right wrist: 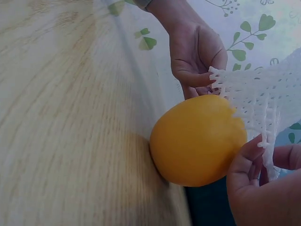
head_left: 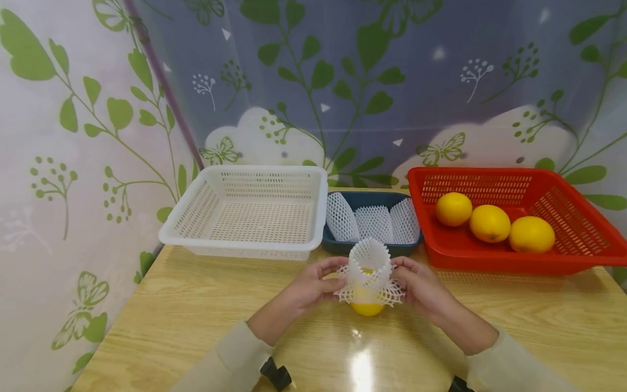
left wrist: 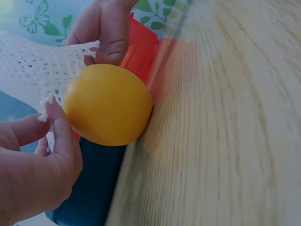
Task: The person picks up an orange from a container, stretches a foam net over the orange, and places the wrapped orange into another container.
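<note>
A yellow-orange citrus fruit [left wrist: 110, 106] rests on the wooden table, its upper part inside a white foam net sleeve [head_left: 368, 261]. The sleeve's lower edge flares out around the fruit, whose bottom stays bare. On the left side, my left hand [head_left: 315, 286] pinches the net's edge between thumb and fingers. Opposite it, my right hand [head_left: 423, 286] pinches the other side of the edge. In the right wrist view the foam net [right wrist: 263, 94] is stretched between both hands, with the fruit [right wrist: 195, 141] at its mouth.
A white plastic basket [head_left: 196, 237] stands at the back left. Behind the hands is a dark blue tray [head_left: 335, 245] with several foam net sleeves [head_left: 374, 222]. At right, a red basket [head_left: 490, 261] holds three yellow fruits [head_left: 490, 223]. A patterned curtain [head_left: 343, 109] hangs behind.
</note>
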